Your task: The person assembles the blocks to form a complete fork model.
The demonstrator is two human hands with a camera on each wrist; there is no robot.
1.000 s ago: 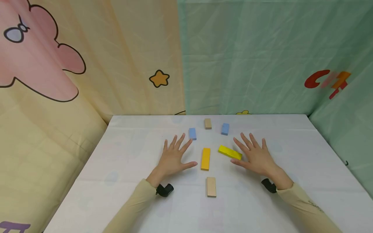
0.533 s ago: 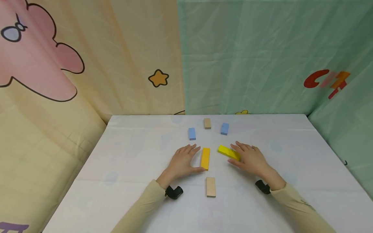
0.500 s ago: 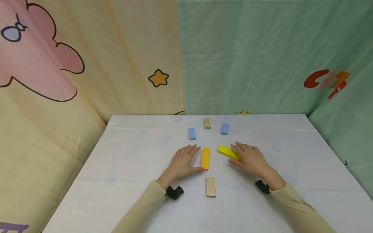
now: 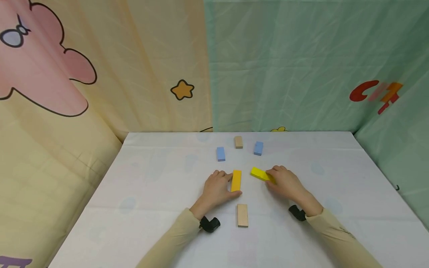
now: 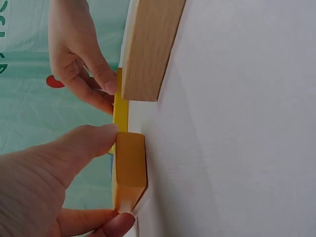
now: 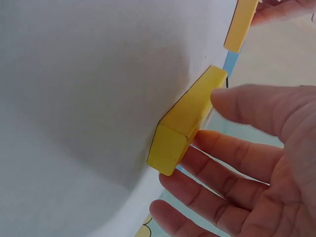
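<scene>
Orange block [image 4: 236, 180] and yellow block [image 4: 258, 173], each between thumb and fingers

On my feed, the orange block lay flat near the middle of the white table [image 4: 83, 238], its length running close to 12-to-6. At its 8 o'clock side was the left hand [image 4: 218, 188], and it was pinching: I saw the thumb at the block's 6 o'clock end and the curled fingertips at its far end, toward 11.

From there, the yellow block lay between 2 and 3 o'clock, just apart from the orange one and slanted from 10 to 4. The right hand [image 4: 285, 182] had its fingers bent around the 4 o'clock end, thumb toward the near long side, fingers toward the far one; how firmly they pressed, I could not tell.

Reckoning outward from the orange block, I had the near wooden block [image 4: 242, 215] just short of 6, the left blue block [image 4: 221, 154] at 11, the far wooden block [image 4: 238, 142] at 12 and the right blue block [image 4: 258, 148] at 1.

Beige sleeves covered both forearms, the left sleeve [image 4: 171, 238] entering from 7 o'clock and the right sleeve [image 4: 342, 238] from 5. Beyond the table hung cream cloth [image 4: 151, 56] toward 11 and green cloth [image 4: 285, 67] toward 1.
</scene>
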